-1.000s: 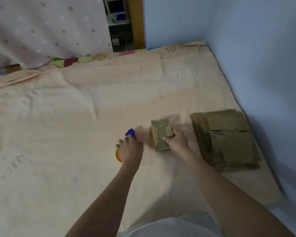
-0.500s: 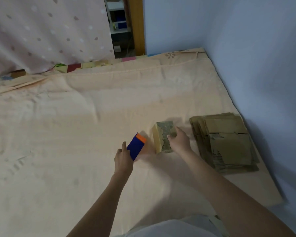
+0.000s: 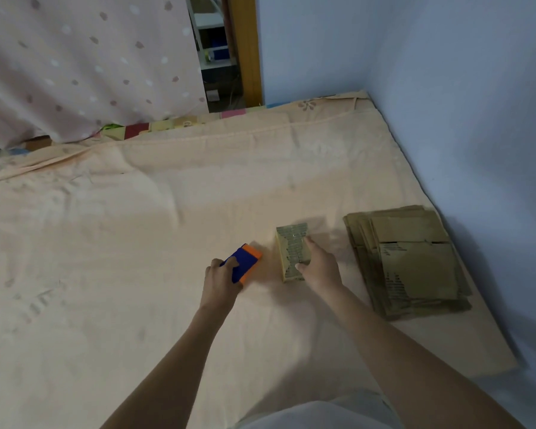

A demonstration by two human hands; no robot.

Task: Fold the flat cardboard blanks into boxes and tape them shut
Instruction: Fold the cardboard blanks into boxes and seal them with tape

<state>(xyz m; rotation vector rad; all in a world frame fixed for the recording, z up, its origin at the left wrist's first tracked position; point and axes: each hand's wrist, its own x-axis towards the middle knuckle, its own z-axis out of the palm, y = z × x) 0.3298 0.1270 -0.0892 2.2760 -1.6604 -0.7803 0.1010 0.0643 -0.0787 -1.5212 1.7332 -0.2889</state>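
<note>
Box (image 3: 293, 252) print unreadable, perhaps text; right hand (image 3: 319, 267) grips it.

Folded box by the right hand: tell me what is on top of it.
The right hand rests on the folded box, thumb at its near edge, fingers on its right side. Its printed top shows beside the hand; whatever lies beneath the hand is covered.

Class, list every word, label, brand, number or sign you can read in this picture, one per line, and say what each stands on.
None can be read.
Folded box: dark print on its top face, too blurred to read.
Top blank of the stack of flat blanks: dark print marks, too blurred and small to read.
Blue and orange tape dispenser: no lettering visible.
</note>
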